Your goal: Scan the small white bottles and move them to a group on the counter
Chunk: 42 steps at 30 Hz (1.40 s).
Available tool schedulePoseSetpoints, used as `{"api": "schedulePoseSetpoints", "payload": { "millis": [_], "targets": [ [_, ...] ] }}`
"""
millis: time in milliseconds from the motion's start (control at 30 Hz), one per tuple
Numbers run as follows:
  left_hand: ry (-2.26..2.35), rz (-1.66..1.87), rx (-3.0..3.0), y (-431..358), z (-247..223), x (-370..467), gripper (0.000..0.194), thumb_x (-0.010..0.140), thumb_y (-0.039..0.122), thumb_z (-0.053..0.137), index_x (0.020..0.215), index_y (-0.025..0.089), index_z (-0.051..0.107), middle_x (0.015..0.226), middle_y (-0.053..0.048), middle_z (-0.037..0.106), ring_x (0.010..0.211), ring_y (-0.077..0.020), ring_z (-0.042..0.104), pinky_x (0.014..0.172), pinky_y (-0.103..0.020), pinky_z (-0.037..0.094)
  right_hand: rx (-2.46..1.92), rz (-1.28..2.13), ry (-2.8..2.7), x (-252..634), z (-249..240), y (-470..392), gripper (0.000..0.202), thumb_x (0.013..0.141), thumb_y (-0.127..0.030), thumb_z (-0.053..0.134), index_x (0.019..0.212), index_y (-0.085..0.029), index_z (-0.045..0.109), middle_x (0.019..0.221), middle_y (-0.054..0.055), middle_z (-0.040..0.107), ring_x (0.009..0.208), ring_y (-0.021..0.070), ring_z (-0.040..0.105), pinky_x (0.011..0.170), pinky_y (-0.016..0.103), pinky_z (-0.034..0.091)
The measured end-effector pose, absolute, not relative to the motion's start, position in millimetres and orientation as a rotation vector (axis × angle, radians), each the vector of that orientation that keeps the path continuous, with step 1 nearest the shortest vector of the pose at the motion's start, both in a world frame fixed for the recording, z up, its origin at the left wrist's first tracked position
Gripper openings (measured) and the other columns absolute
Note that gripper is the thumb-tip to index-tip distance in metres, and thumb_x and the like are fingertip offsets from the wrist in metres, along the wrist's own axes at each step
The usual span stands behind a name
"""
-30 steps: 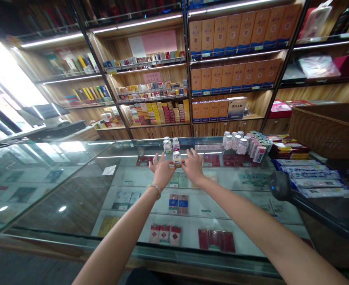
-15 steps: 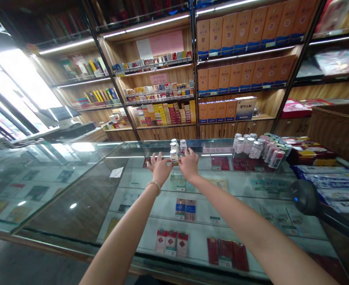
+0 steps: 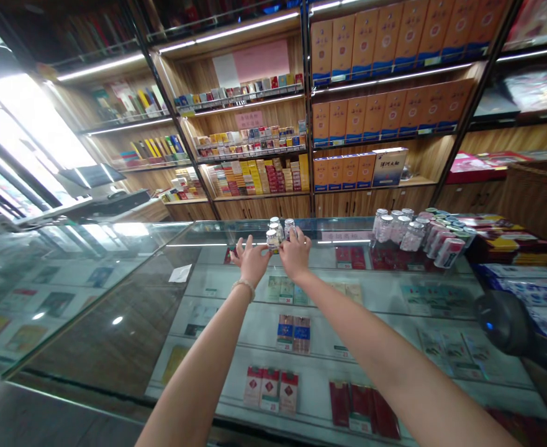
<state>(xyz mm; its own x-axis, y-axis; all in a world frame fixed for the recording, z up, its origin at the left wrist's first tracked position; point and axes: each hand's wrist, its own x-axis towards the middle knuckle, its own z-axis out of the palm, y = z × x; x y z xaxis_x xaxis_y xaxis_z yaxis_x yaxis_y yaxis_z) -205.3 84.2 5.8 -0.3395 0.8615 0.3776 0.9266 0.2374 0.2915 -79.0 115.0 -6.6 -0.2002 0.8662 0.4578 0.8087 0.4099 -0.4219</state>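
A small clear bottle with a white lid (image 3: 272,239) stands upright on the glass counter (image 3: 226,273), at the front of a little group. My left hand (image 3: 253,261) pinches its lower left side with thumb and forefinger, the other fingers spread upward. On the opposite side, my right hand (image 3: 295,256) has its fingertips at the bottle's base. Two similar bottles show close behind; the right one (image 3: 290,227) is partly covered by my right fingers. A light bracelet (image 3: 246,287) circles my left wrist.
More lidded bottles (image 3: 411,236) and several cans (image 3: 446,251) stand to the right. A black scanner-like device (image 3: 503,323) sits at the right front. Cigarette packs (image 3: 269,388) lie beneath the glass. Shelves of orange boxes (image 3: 387,37) line the wall behind.
The front bottle has shifted slightly away from me, closer to the bottles behind, with both hands still at it. The view has turned a little to the left.
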Motion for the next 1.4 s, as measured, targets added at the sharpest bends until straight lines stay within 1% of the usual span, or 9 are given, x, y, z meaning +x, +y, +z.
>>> {"api": "schedulePoseSetpoints", "payload": {
  "millis": [333,500,700,900,1033,1100,1200,1300,1400],
  "targets": [
    [-2.354,-0.716,-1.677,87.5,3.0,-203.8,0.029,0.090,0.040,0.064,0.111,0.030,0.079,0.161,-0.010,0.042,0.153,-0.0413,0.022,0.117,-0.074,0.016,-1.418,0.039,-2.006,-82.2,-10.2,119.3,0.031,0.098,-0.025,0.048,0.104,-0.017,0.078,0.166,0.012,0.033,0.153,0.0291,0.021,0.118,0.049,0.022],
    [-2.377,-0.704,-1.666,88.0,5.7,-202.0,0.030,0.090,0.040,0.064,0.113,0.030,0.079,0.162,-0.010,0.041,0.153,-0.0400,0.021,0.117,-0.073,0.015,-1.422,0.056,-1.997,-82.9,-12.3,120.2,0.031,0.099,-0.026,0.049,0.103,-0.017,0.078,0.167,0.012,0.031,0.155,0.0293,0.018,0.120,0.049,0.019],
    [-2.386,-0.698,-1.655,90.8,4.7,-202.6,0.031,0.089,0.042,0.064,0.115,0.031,0.078,0.163,-0.008,0.040,0.154,-0.0400,0.020,0.119,-0.070,0.015,-1.413,0.081,-1.994,-82.6,-14.0,121.9,0.026,0.096,-0.027,0.053,0.103,-0.019,0.077,0.168,0.011,0.029,0.155,0.0300,0.016,0.121,0.051,0.016],
    [-2.394,-0.707,-1.639,89.3,5.6,-200.9,0.031,0.089,0.044,0.064,0.114,0.031,0.078,0.164,-0.008,0.039,0.154,-0.0400,0.020,0.120,-0.070,0.014,-1.421,0.076,-2.016,-81.3,-13.0,119.1,0.029,0.097,-0.028,0.052,0.108,-0.018,0.077,0.168,0.014,0.028,0.155,0.0306,0.015,0.121,0.051,0.013],
    [-2.381,-0.702,-1.628,87.8,5.2,-200.3,0.035,0.089,0.046,0.064,0.117,0.030,0.076,0.163,-0.010,0.039,0.153,-0.0407,0.021,0.119,-0.071,0.016,-1.441,0.065,-2.023,-79.8,-11.2,115.6,0.032,0.096,-0.034,0.056,0.115,-0.017,0.075,0.167,0.017,0.027,0.156,0.0322,0.013,0.121,0.055,0.010],
    [-2.376,-0.700,-1.611,87.4,3.5,-200.3,0.044,0.087,0.048,0.065,0.126,0.029,0.071,0.164,-0.012,0.037,0.154,-0.0415,0.020,0.119,-0.071,0.017,-1.452,0.066,-2.017,-79.4,-10.9,114.4,0.038,0.094,-0.037,0.058,0.122,-0.015,0.072,0.167,0.019,0.025,0.156,0.0337,0.010,0.121,0.057,0.010],
    [-2.389,-0.697,-1.566,86.3,-0.1,-199.7,0.070,0.085,0.050,0.067,0.146,0.021,0.052,0.167,-0.019,0.027,0.155,-0.0429,0.014,0.119,-0.071,0.013,-1.498,0.097,-1.973,-79.5,-11.8,113.6,0.053,0.092,-0.038,0.060,0.138,-0.011,0.060,0.168,0.023,0.020,0.156,0.0381,0.008,0.120,0.062,0.009],
    [-2.401,-0.679,-1.555,84.2,-2.1,-198.2,0.090,0.085,0.050,0.065,0.160,0.017,0.026,0.170,-0.022,0.013,0.156,-0.0455,0.006,0.119,-0.073,0.008,-1.557,0.118,-1.905,-80.6,-13.2,113.6,0.071,0.091,-0.040,0.060,0.153,-0.011,0.042,0.169,0.024,0.010,0.156,0.0414,0.004,0.118,0.068,0.010],
    [-2.419,-0.647,-1.579,81.8,-0.9,-196.9,0.098,0.086,0.051,0.061,0.164,0.016,0.011,0.171,-0.022,0.008,0.156,-0.0476,0.002,0.119,-0.074,0.005,-1.563,0.111,-1.887,-81.7,-14.1,114.0,0.085,0.091,-0.045,0.060,0.161,-0.013,0.024,0.170,0.025,0.004,0.156,0.0421,0.001,0.117,0.071,0.011]
  ]
}}
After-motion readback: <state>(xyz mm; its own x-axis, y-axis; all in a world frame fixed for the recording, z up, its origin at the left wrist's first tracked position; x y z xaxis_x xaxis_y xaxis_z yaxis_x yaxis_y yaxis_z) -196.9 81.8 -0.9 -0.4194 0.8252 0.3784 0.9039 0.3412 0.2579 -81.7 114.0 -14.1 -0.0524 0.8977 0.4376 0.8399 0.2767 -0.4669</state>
